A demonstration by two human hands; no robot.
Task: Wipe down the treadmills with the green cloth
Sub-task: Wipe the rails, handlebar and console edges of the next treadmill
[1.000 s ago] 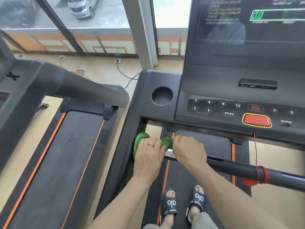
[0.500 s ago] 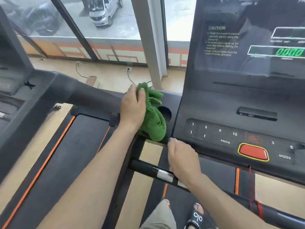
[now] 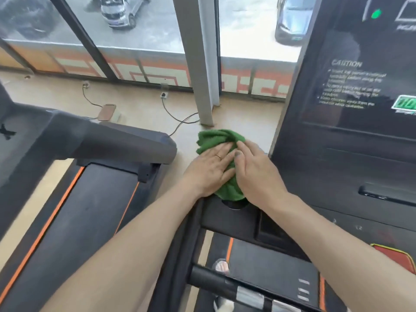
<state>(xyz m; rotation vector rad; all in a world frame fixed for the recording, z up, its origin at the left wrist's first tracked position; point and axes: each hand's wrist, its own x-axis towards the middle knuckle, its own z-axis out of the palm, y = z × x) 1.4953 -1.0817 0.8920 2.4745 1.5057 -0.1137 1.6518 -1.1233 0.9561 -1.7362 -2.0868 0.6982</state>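
Note:
The bunched green cloth (image 3: 219, 137) lies on the left wing of the black treadmill console (image 3: 229, 218), over the round cup holder, whose rim just shows below it. My left hand (image 3: 210, 168) presses flat on the cloth's left side, a ring on one finger. My right hand (image 3: 256, 171) lies on the cloth's right side, fingers touching the left hand's. The console's dark screen (image 3: 360, 86) rises at the right. A second treadmill (image 3: 78, 212) with orange-edged belt stands to the left.
A black handlebar (image 3: 225, 287) with silver pads crosses below the console. The red stop button (image 3: 396, 255) sits at the right edge. Power cables (image 3: 177, 118) run over the beige floor to a grey pillar (image 3: 202, 86) and windows. My sandalled foot (image 3: 221, 265) stands on the belt.
The left hand carried the cloth from the handlebar up onto the console's cup holder area. The right hand left the handlebar and joined it on the cloth. The view tilted upward.

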